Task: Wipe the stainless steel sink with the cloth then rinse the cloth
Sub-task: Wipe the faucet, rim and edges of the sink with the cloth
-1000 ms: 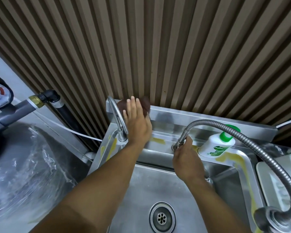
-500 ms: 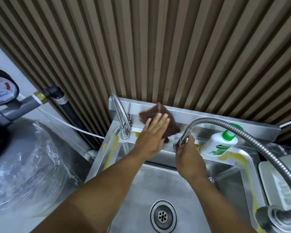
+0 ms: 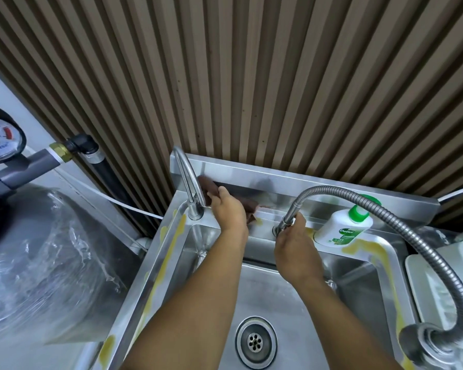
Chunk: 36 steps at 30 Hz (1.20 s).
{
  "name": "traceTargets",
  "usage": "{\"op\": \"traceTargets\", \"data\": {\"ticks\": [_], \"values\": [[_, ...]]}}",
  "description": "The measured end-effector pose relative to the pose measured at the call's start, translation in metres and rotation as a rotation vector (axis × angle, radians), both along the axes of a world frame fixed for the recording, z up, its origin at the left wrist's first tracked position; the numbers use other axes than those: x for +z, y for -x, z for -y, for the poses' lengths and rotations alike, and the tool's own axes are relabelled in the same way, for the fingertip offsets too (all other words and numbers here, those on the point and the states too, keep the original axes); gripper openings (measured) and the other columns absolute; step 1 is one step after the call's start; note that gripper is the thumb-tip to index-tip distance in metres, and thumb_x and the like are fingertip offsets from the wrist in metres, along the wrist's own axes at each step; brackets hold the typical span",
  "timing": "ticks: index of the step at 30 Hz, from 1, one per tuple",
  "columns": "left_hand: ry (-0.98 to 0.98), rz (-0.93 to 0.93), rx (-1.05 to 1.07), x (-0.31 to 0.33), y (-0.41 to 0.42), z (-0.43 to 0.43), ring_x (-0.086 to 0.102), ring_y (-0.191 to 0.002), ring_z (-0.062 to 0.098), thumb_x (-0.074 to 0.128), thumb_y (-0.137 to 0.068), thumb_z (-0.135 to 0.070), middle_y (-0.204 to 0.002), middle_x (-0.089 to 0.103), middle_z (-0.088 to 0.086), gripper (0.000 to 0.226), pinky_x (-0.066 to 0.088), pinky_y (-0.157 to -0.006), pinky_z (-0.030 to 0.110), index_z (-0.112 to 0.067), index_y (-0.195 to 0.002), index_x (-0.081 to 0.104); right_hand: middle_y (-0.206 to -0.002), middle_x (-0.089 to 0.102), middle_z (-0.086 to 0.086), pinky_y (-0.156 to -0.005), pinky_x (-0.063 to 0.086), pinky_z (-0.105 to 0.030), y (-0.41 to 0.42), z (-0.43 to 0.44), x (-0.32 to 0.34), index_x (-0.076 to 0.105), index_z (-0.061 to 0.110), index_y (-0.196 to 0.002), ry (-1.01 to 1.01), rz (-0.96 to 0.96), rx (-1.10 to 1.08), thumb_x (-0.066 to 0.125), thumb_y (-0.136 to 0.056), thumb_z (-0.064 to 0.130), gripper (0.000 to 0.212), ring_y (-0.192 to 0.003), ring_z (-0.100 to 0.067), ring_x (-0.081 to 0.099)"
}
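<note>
1. Sink (image 3: pixel 265 295): brushed stainless steel, round perforated drain (image 3: pixel 255 343), yellow residue along the rims.
2. Right hand (image 3: pixel 294 247): fingers curled round the base of the ribbed metal hose (image 3: pixel 290 214).
3. Left hand (image 3: pixel 229 209): fingers curled over the brown cloth (image 3: pixel 207 188) (soft, crumpled), held against the backsplash behind the tap (image 3: pixel 187 180).

Step judged: wiping, with rinsing not begun. Firm strokes toward the residue are called for next.

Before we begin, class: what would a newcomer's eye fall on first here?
The left grip holds a brown cloth at the back of the sink, beside the curved tap. The right grip holds the flexible metal hose by its end, mid-ledge. Yellow streaks run along the sink's rim.
</note>
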<state>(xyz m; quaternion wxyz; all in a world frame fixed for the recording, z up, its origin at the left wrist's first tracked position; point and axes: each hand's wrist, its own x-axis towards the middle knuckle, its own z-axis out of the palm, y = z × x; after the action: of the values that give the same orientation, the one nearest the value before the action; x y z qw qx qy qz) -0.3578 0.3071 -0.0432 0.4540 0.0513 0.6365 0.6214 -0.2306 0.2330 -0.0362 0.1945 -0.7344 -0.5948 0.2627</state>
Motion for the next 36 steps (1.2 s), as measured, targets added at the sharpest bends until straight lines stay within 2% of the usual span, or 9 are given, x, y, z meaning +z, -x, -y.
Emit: {"op": "traceTargets", "data": {"ticks": [9,14,16,19,21,23,26,30,36], "values": [[0.051,0.356,-0.03,0.015,-0.007,0.014,0.065,-0.081,0.033,0.05,-0.102,-0.034,-0.094,0.066,0.012,0.027,0.056,-0.076,0.045,-0.012,-0.117,0.057,-0.115,0.064,-0.01,-0.08,0.05,-0.047,0.007,0.0,0.0,0.037,0.023,-0.129,-0.007,-0.03,-0.032,0.041,-0.099,0.016,0.031,-0.101,-0.039,0.059],[-0.104,0.443,-0.073,0.018,0.027,0.036,0.069,-0.105,0.042,0.047,-0.103,-0.035,-0.116,0.071,0.022,0.038,0.052,-0.095,0.061,-0.009,-0.127,0.061,-0.113,0.065,-0.01,-0.079,0.05,-0.046,0.003,-0.001,0.002,0.039,0.024,-0.125,0.0,-0.049,-0.017,0.041,-0.1,0.016,0.027,-0.098,-0.04,0.059],[-0.088,0.085,-0.096,0.015,0.039,0.045,0.068,-0.104,0.036,0.049,-0.104,-0.033,-0.111,0.071,0.014,0.033,0.055,-0.092,0.046,-0.011,-0.124,0.062,-0.116,0.065,-0.009,-0.079,0.049,-0.045,0.003,-0.001,0.001,0.039,0.023,-0.131,0.013,-0.05,-0.028,0.04,-0.1,0.018,0.031,-0.101,-0.039,0.059],[-0.034,-0.819,-0.376,-0.003,0.045,0.053,0.059,-0.118,0.034,0.04,-0.106,-0.033,-0.125,0.063,0.016,0.04,0.048,-0.095,0.037,-0.011,-0.138,0.051,-0.119,0.065,-0.008,-0.081,0.049,-0.046,0.005,-0.001,-0.001,0.039,0.023,-0.135,0.006,-0.056,-0.045,0.039,-0.1,0.019,0.035,-0.103,-0.039,0.06],[0.083,-1.2,-0.715,-0.036,0.042,0.05,0.027,-0.15,0.03,0.03,-0.107,-0.034,-0.162,0.029,0.017,0.057,0.023,-0.122,0.044,-0.007,-0.156,0.026,-0.118,0.064,-0.008,-0.081,0.05,-0.046,0.006,0.0,-0.002,0.039,0.023,-0.134,0.001,-0.061,-0.052,0.039,-0.1,0.019,0.034,-0.103,-0.038,0.059],[0.232,-1.485,-0.921,-0.065,0.033,0.049,0.004,-0.156,0.028,0.015,-0.102,-0.046,-0.168,0.007,0.014,0.069,-0.002,-0.126,0.046,-0.007,-0.159,0.013,-0.117,0.065,-0.007,-0.08,0.05,-0.046,0.007,-0.001,-0.002,0.039,0.023,-0.133,-0.01,-0.073,-0.06,0.04,-0.099,0.018,0.034,-0.102,-0.038,0.059],[0.271,-1.57,-0.964,-0.07,0.014,0.052,0.002,-0.155,0.032,0.015,-0.094,-0.059,-0.167,0.004,0.018,0.084,-0.014,-0.12,0.047,-0.007,-0.159,0.012,-0.113,0.065,-0.006,-0.08,0.05,-0.045,0.008,-0.002,-0.004,0.039,0.024,-0.128,-0.035,-0.075,-0.075,0.046,-0.098,0.02,0.031,-0.102,-0.036,0.06],[0.028,-1.654,-1.088,-0.069,-0.002,0.057,0.009,-0.155,0.029,0.025,-0.082,-0.059,-0.168,0.014,0.014,0.092,-0.007,-0.124,0.048,-0.01,-0.159,0.021,-0.109,0.062,-0.008,-0.079,0.05,-0.044,0.011,-0.004,-0.007,0.039,0.026,-0.115,-0.042,-0.082,-0.12,0.056,-0.096,0.031,0.026,-0.101,-0.038,0.06],[-0.045,-1.872,-1.283,-0.082,0.021,0.054,0.002,-0.155,0.027,0.073,-0.077,-0.04,-0.169,0.001,0.008,0.109,-0.001,-0.124,0.048,-0.01,-0.16,0.008,-0.094,0.058,0.0,-0.072,0.037,-0.037,0.023,-0.007,-0.006,0.039,0.029,-0.102,-0.081,-0.043,-0.281,0.064,-0.094,0.036,0.027,-0.098,-0.037,0.062]]}}
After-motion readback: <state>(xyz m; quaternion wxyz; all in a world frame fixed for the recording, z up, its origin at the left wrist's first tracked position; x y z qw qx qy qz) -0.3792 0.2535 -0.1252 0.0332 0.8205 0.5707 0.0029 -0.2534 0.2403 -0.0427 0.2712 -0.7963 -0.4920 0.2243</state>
